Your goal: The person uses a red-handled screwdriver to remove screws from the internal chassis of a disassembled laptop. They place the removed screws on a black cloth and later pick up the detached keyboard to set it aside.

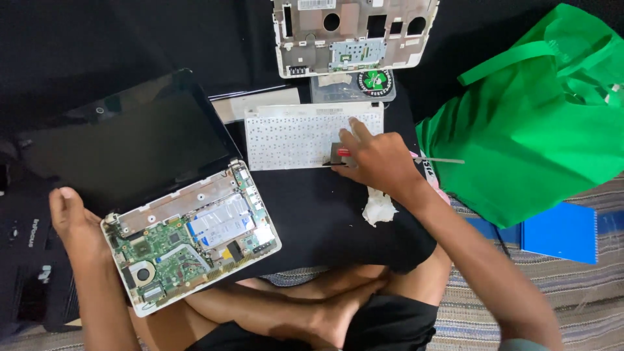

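Laptop (175,214), opened, circuit board bared, lying tilted at the person's crossed legs. Left hand (73,224) steadies its left edge, fingers loosely curled. Right hand (377,159) closed on a red-handled tool (343,153) over the detached keyboard (305,133), lying face down. Step judged: mid-disassembly; the next move would call for a careful tool tip. Removed casing (354,32) above; green bag (539,110) crowds the right; open black cloth (325,208) between.

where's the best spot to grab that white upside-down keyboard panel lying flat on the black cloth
Probably the bare left short edge of the white upside-down keyboard panel, approached from the left. It lies flat, so fingers need to slip under a thin edge, and the right hand with a red-handled tool already covers the right end.
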